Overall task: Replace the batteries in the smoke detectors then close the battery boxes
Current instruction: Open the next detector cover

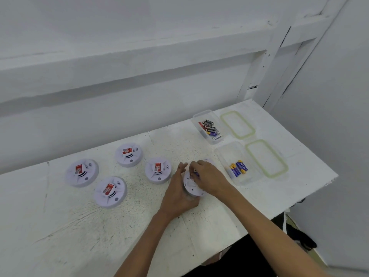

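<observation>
Smoke detector (pixel 192 186) in work, tilted on the white table (pixel 199 232). The left hand (pixel 178 191) grips its rim; the right hand (pixel 209 176) pinches a blue battery (pixel 196 174) at its upper face. Left of it lie four other detectors (pixel 110 191) with red labels. Right of it stands a clear box (pixel 224 151) of blue cells; behind and to its right, a second box (pixel 199 115) of mixed cells.

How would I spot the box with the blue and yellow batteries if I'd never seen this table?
Look at the right end of the white table, where two clear plastic boxes sit side by side. Take the nearer box. It holds only a few blue and yellow batteries, while the farther box holds a mixed pile of mostly dark ones.
</observation>
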